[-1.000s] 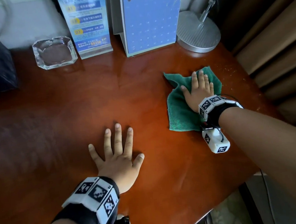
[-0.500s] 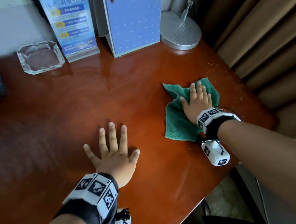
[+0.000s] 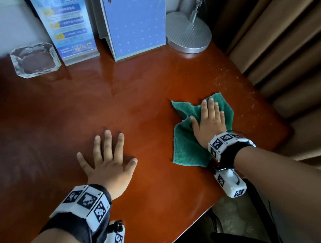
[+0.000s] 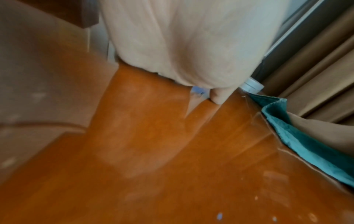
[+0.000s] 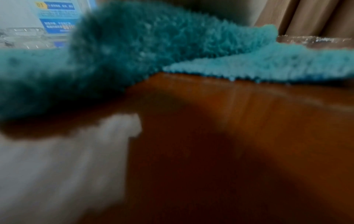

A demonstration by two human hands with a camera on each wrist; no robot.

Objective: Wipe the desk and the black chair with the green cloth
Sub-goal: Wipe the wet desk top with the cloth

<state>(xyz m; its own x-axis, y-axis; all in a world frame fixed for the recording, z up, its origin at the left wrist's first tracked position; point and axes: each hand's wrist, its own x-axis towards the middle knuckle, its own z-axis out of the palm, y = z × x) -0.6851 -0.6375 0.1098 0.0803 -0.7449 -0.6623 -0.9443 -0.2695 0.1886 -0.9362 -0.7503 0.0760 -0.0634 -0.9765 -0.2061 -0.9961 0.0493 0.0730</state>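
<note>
Right hand (image 3: 210, 123) and green cloth (image 3: 185, 148) now nearer front edge of desk (image 3: 133, 88) than a second ago, farther from lamp base (image 3: 188, 34). Cloth lies rumpled on desk's right part under flat palm, fingers straight, close together. Left hand (image 3: 109, 165) flat on bare wood, fingers spread. Cloth likely light, soft, bunches easily; press at middle, pinch free corner to lift.

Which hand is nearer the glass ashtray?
Left. The left hand lies flat on the desk, toward the person from the glass ashtray; the right hand presses the green cloth farther right.
</note>
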